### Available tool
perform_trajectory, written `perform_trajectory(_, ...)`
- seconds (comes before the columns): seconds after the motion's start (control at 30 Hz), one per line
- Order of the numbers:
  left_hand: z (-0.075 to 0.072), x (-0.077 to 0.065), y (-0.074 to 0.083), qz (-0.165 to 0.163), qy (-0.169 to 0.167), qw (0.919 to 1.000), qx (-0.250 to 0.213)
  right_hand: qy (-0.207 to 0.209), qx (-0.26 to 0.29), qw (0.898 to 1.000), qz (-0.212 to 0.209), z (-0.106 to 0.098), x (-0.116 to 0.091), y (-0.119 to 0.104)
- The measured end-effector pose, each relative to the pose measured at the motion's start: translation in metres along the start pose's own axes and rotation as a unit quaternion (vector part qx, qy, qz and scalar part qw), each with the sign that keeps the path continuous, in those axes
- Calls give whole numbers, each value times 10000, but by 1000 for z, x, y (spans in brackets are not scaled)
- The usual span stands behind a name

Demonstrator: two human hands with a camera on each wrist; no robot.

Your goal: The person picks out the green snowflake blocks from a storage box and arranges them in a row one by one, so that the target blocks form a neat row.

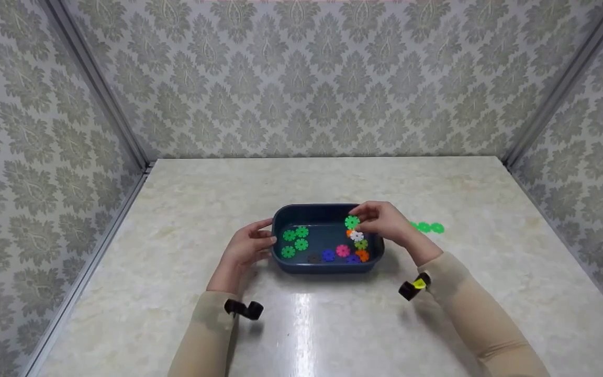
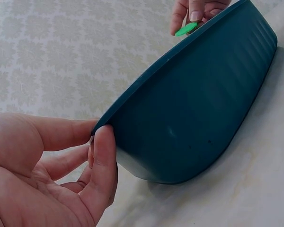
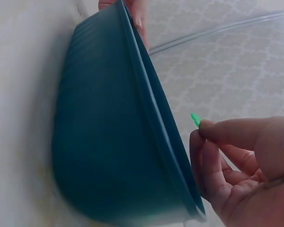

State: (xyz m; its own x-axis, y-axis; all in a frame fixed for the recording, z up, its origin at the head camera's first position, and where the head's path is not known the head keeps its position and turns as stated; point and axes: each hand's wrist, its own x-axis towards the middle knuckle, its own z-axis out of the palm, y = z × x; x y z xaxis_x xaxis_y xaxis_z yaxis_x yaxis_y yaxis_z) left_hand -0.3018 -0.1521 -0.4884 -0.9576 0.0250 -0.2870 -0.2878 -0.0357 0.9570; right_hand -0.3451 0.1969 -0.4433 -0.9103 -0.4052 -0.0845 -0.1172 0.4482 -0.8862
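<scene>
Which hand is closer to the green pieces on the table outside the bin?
Right. The right hand pinches a green disc at the right end of the bin, just left of those green pieces; the left hand grips the opposite end, farther away.

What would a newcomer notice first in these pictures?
The dark blue tub stands out on the pale table, with small multicoloured discs inside, four green ones at its left end. Over its right part, the right hand pinches a bright green disc, while the left hand holds the left rim.
</scene>
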Motion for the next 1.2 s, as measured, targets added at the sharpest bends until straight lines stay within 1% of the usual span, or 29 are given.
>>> perform_trajectory(0.13, 0, 0, 0, -66, 31, 10000, 27, 181, 1, 9998, 115, -11, -7, 6)
perform_trajectory(0.27, 0, 1, 0, -105, 48, 9999, 45, 318, 49, 9994, 98, -23, -15, 12)
perform_trajectory(0.6, 1, 1, 0, -101, 108, 9998, 95, 766, -45, 9966, 295, -58, -36, 34)
perform_trajectory(0.8, 0, 0, 1, -37, 40, 10000, 82, 1001, 69, 9940, 423, -75, -48, 45)
perform_trajectory(0.97, 1, 1, 2, -86, 25, 9999, 66, 1198, 112, 9911, 576, -90, -55, 57)
perform_trajectory(1.2, 0, 1, 2, -43, -4, 9999, 119, 1372, 385, 9864, 819, -109, -62, 75)
